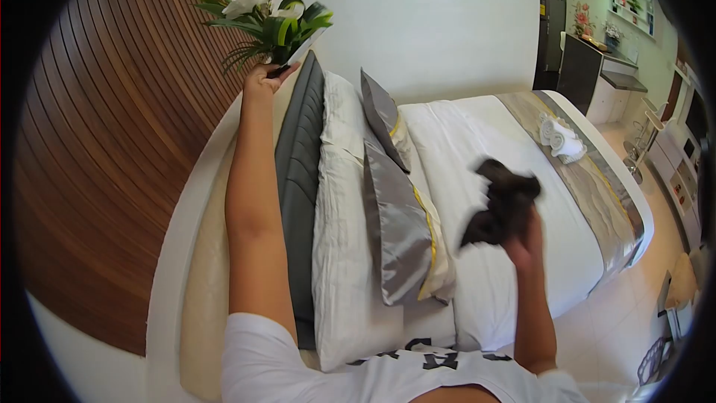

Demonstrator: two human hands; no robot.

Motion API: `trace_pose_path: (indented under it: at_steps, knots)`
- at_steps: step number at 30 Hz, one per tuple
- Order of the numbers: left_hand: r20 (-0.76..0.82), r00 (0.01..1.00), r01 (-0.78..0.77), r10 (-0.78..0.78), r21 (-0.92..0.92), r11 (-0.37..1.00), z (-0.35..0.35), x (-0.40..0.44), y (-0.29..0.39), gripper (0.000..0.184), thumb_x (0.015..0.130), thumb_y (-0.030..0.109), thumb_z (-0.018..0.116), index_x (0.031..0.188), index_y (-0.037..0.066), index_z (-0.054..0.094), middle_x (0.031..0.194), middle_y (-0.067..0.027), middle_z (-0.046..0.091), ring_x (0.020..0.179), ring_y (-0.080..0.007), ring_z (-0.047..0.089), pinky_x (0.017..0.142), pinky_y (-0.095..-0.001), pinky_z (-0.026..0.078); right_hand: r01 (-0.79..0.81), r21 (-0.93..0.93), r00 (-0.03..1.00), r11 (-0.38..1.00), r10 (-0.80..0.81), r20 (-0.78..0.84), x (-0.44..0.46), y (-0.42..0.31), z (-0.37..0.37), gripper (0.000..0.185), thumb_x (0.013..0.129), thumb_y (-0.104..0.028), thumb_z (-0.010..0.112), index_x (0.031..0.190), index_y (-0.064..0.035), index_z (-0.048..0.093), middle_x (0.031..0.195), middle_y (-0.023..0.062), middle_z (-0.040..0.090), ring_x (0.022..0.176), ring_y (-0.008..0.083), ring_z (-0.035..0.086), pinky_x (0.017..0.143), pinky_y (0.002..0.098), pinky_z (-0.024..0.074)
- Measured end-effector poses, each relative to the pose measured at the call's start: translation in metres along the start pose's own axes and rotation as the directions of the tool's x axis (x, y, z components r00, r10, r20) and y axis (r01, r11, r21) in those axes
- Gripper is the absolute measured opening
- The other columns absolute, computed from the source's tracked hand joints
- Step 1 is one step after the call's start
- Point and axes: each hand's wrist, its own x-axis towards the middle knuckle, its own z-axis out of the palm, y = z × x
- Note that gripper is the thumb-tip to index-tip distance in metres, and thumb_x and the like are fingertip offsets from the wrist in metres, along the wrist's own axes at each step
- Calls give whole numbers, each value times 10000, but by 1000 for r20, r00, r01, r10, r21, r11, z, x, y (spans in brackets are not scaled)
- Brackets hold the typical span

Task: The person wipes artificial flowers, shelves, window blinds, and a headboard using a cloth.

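At the far end of the headboard, my left hand [270, 78] is closed on the base of a flower arrangement [257, 19] with white blooms and long green leaves. The arrangement leans to the left, and its container is mostly hidden by the leaves and my fingers. My right hand [524, 242] grips a dark cloth [503, 201], bunched up and blurred by motion, above the white bedding. Below my left arm runs the grey padded headboard [298, 179].
White pillows [343, 254] and grey cushions [399, 231] with yellow trim lean along the headboard. Rolled white towels [561, 138] lie on the patterned bed runner [582, 179]. A slatted wood wall [112, 149] curves at left. A bar stool [647, 127] stands beyond the bed.
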Motion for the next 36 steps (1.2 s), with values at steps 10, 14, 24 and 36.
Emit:
trace_pose_path:
  at_steps: [10,14,24,36]
  knots:
    - [-237,965,7,114,459,888,94,-269,-180,152,778,-43,477,912,6,530,811,-123,554,635,-203,523,505,-307,446,296,-225,951,928,-265,160,77,97,117,519,908,-310,456,1341,-147,221,1293,83,367,1156,202,396,957,322,348]
    - [-162,981,167,-110,408,898,42,-330,-207,155,779,-54,467,908,-1,535,801,-121,567,635,-205,545,547,-329,490,307,-226,952,924,-299,73,5,93,108,539,925,-281,418,1369,-172,131,1348,63,275,1201,186,323,973,301,315]
    - [-274,938,-115,210,326,938,70,-586,-259,291,902,145,398,1162,21,440,1158,-157,507,1013,-312,540,751,-541,506,-209,265,978,941,203,52,-145,75,63,366,913,-359,381,1149,-96,475,1115,67,538,997,219,526,876,364,425]
    - [-451,750,-386,484,295,874,48,-943,-277,212,870,126,493,1047,17,533,979,-96,594,841,-175,600,708,-317,528,-767,17,504,642,585,636,-319,46,80,421,902,-304,427,1234,-46,419,1209,93,504,1074,215,497,947,352,377]
